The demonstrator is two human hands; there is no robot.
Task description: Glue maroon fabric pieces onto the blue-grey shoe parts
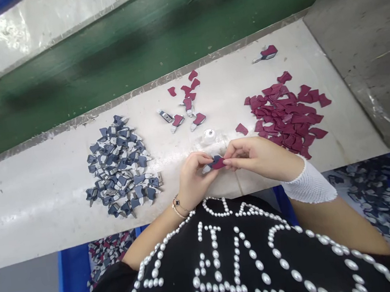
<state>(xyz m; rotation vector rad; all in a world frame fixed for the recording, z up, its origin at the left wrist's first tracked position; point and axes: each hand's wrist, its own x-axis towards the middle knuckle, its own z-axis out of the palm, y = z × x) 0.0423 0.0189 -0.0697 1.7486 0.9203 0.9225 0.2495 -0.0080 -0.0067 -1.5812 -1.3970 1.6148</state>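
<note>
Across table (pixel 44 193), noted blue parts (pixel 118 143) and maroon pieces (pixel 287 115). Found left hand (pixel 193 177) and right hand (pixel 255 156) pinching maroon-and-blue part (pixel 217 163).

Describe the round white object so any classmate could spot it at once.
Find the pale table, then the gap between its blue pile and red pile. Just beyond the left hand and right hand sits the round white object, unlike the angular parts near it.

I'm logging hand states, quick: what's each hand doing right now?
Left hand: closed, holding a small grey-and-blue piece.
Right hand: closed, pinching the maroon patch against that piece.
</note>
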